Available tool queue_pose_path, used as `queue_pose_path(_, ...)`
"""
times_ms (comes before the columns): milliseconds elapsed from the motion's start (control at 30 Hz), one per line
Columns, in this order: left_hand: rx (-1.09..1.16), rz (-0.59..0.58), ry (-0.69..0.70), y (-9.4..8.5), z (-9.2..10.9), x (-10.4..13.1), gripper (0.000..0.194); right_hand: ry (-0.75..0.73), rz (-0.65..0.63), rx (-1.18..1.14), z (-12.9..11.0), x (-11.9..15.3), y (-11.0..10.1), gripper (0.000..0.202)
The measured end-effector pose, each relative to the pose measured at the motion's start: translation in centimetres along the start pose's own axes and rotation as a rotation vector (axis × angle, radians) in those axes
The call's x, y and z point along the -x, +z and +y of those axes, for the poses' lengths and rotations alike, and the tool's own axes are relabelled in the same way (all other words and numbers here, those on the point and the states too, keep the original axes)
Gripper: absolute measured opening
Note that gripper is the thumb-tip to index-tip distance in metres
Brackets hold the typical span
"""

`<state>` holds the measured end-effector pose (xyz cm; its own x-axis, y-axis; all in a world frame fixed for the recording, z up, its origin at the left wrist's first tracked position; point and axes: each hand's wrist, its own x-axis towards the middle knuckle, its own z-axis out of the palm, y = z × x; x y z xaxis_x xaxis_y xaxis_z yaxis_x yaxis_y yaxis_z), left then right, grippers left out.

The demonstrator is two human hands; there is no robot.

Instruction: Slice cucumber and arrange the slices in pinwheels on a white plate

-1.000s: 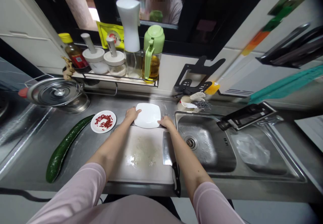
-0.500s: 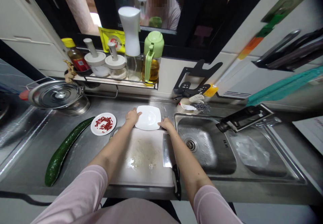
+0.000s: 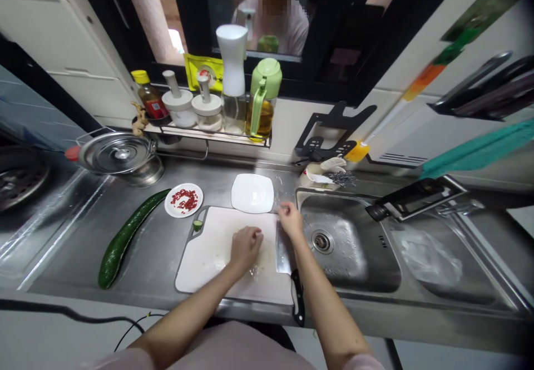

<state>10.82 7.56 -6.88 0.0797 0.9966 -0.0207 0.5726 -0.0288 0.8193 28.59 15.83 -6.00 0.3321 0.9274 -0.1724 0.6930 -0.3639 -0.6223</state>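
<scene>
My left hand [image 3: 247,247] hovers over the white cutting board [image 3: 208,259], its fingers curled in with nothing showing in them. My right hand [image 3: 291,220] is beside the board's far right corner, above the cleaver's blade, fingers also curled and seemingly holding nothing. The cleaver [image 3: 284,256] lies along the right edge of the board with its black handle toward me. Just beyond the board sits a white square plate [image 3: 252,193], untouched by either hand. A small green vegetable end [image 3: 197,225] rests at the board's handle slot. Wet patches show on the board.
Left of the board are a small plate of chopped red pieces [image 3: 183,200] and a long green cucumber-like vegetable [image 3: 129,242]. A lidded steel pot [image 3: 120,156] stands behind them. The sink [image 3: 346,247] is on the right. A condiment rack [image 3: 208,131] hangs at the back.
Both hands have let go of the white plate, which stays behind the board. My left hand has come back over the board; my right has shifted right. The view has swung slightly left.
</scene>
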Motion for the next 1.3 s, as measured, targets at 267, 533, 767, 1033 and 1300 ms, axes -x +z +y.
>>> queue_pose_path(267,0.159,-0.01,-0.106,-3.7,-2.5,7.4,0.02,-0.036,-0.15,-0.317,7.6,7.4,-8.3,0.05)
queue_pose_path(533,0.092,0.406,-0.417,-7.9,-6.8,5.4,0.032,0.204,0.208,0.152,13.0,11.2,-8.5,0.044)
queue_pose_path(767,-0.304,0.579,-0.57,-9.4,-7.4,2.6,0.047,0.005,0.07,0.273,11.4,13.6,-5.2,0.038)
queue_pose_path(1033,-0.401,0.465,-0.626,-10.2,-8.4,0.3,0.044,0.092,-0.218,0.466,6.1,15.8,-3.8,0.035)
queue_pose_path(1300,-0.355,0.464,-0.562,-10.7,-8.9,0.0,0.036,0.158,-0.278,0.515,6.3,16.0,-3.5,0.046)
